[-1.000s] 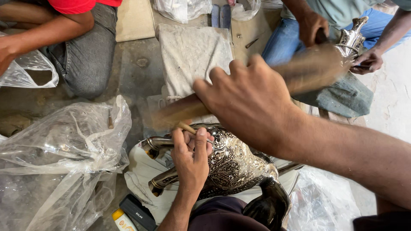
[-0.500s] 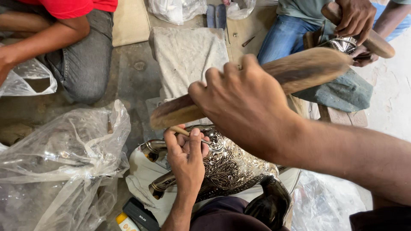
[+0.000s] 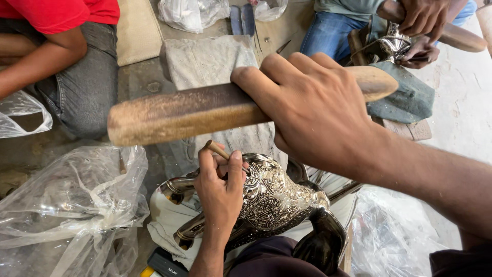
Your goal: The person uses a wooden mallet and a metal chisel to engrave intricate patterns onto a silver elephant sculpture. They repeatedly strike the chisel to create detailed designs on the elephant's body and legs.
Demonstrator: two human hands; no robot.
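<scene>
My right hand [image 3: 312, 110] grips a thick wooden mallet stick [image 3: 189, 113], raised just above my left hand. My left hand [image 3: 220, 187] pinches a thin wooden-handled chisel [image 3: 218, 150] against an ornate engraved silver pot [image 3: 274, 197]. The pot lies on its side on a pale cloth [image 3: 164, 225] in my lap, its spout [image 3: 174, 185] pointing left and its dark handle [image 3: 323, 238] toward me.
Crumpled clear plastic bags [image 3: 66, 210] lie at my left and lower right. A person in red [image 3: 61, 56] sits at the upper left. Another person [image 3: 417, 23] at the upper right works a silver piece with a wooden stick. A grey cloth [image 3: 205, 59] lies ahead.
My right hand has lifted the mallet stick higher and closer to the camera. My left hand stays on the chisel against the pot. The person at upper right raised their stick.
</scene>
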